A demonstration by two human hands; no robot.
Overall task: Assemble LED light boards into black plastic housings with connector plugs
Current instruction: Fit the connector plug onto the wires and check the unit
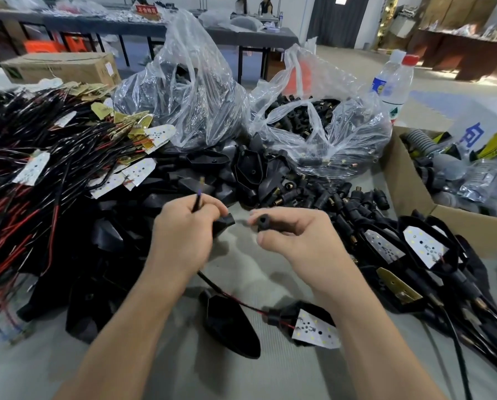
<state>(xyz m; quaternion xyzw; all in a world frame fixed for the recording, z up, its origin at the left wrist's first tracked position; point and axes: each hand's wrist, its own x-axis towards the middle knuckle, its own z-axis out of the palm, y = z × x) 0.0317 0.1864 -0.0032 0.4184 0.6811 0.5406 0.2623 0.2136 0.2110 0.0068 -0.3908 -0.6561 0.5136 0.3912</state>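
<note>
At the centre of the grey surface point(241, 269), my left hand point(183, 235) grips a thin black wire point(196, 201) and the neck of a black housing point(224, 223). My right hand point(293, 235) pinches a black connector plug point(263, 222) just beside the housing, not touching it. At 6 o'clock an LED board point(316, 327) lies, its lead running toward my left wrist. A heap of wired boards point(53, 157) sits at 10 o'clock and a clear bag of plugs point(357, 134) at 1 o'clock.

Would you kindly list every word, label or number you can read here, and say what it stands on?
"不合格" plus a blurred last character, white on a red sign on the far table.
One large blue character, cut off and unreadable, on a white bag.
Bottle labels: too small to read.
Cardboard box print: too blurred to read.
</note>
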